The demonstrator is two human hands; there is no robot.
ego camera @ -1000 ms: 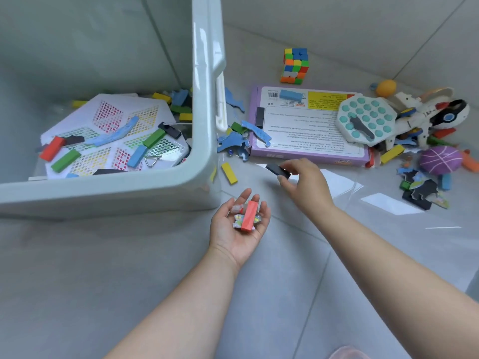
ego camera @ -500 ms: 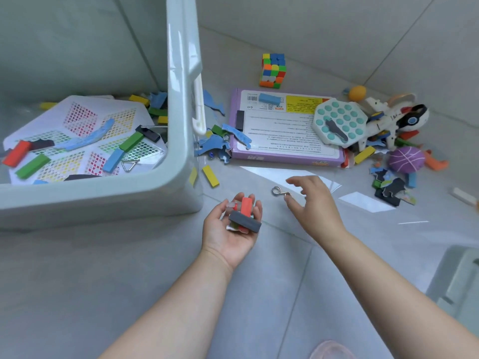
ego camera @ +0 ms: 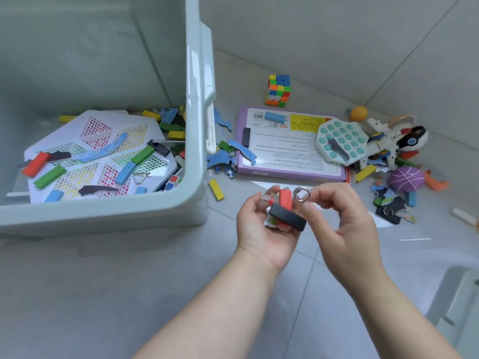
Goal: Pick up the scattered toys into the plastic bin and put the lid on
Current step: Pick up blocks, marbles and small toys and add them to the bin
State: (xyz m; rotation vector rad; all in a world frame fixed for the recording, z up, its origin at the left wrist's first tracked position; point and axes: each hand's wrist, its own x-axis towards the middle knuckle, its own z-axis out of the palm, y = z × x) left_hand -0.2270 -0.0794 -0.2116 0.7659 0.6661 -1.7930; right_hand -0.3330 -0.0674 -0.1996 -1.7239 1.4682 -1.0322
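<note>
The pale green plastic bin (ego camera: 108, 216) stands at left, holding a white mesh tray (ego camera: 98, 141) and several coloured blocks. My left hand (ego camera: 261, 234) is cupped palm up just right of the bin's corner, holding a black block (ego camera: 286, 218), a red block (ego camera: 284, 199) and small pieces beneath. My right hand (ego camera: 342, 229) pinches a metal ring (ego camera: 301, 195) right beside the red block. The bin's lid (ego camera: 458, 304) shows partly at the lower right edge.
On the floor lie a yellow block (ego camera: 216, 189), blue puzzle pieces (ego camera: 223, 158), a purple box (ego camera: 290, 149), a colour cube (ego camera: 278, 90), a teal bubble toy (ego camera: 340, 142), a white robot toy (ego camera: 394, 141), a purple ball (ego camera: 407, 178) and an orange ball (ego camera: 359, 113).
My right hand placed the black block on my left palm, then picked a metal ring off the floor and brought it up to the left hand. My view shifted right.
</note>
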